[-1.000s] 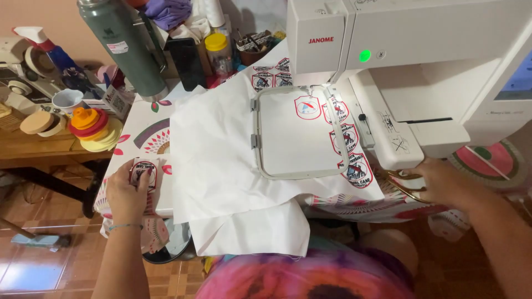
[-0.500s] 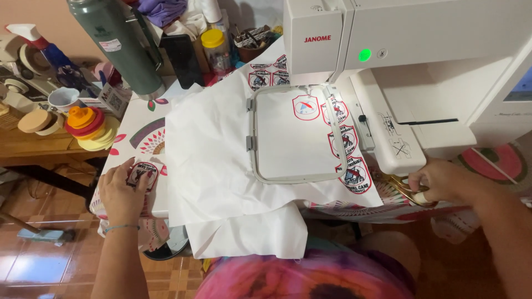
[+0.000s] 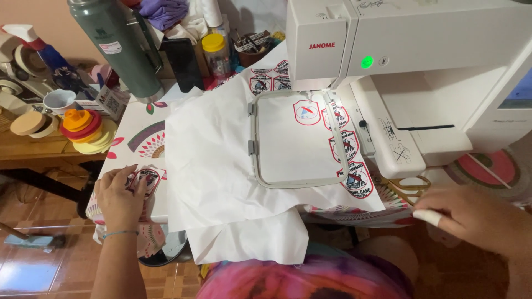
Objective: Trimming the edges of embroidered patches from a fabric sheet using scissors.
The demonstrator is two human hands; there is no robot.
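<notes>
The left hand (image 3: 119, 194) is resting at about eight o'clock on the edge of the worktop (image 3: 136, 130), its grip curled loosely around an embroidered patch (image 3: 145, 180), a shield shape with a red border, pinning it between the fingers and the patterned cloth underneath. The patch is lying just left of a large white sheet of fabric (image 3: 213, 166) that is hanging over the worktop's front edge.

The right hand (image 3: 471, 216) is sitting at about four o'clock, near the base of the white sewing machine (image 3: 421, 66). Its grip is closing around a small white object (image 3: 428, 217); what that object is cannot be made out. Gold-handled scissors (image 3: 413, 185) are lying just above this hand, at about eleven o'clock from it, and whether the fingers are touching them is not clear.

At the centre, an embroidery hoop (image 3: 299, 138) is stretching the white fabric under the machine's head, with a row of finished shield patches (image 3: 346, 147) running down its right side. A green light (image 3: 366, 62) is glowing on the machine.

At ten o'clock a tall green flask (image 3: 119, 47) is standing, and at nine o'clock a stack of coloured rings (image 3: 83, 130) is sitting beside a cup (image 3: 58, 101).
</notes>
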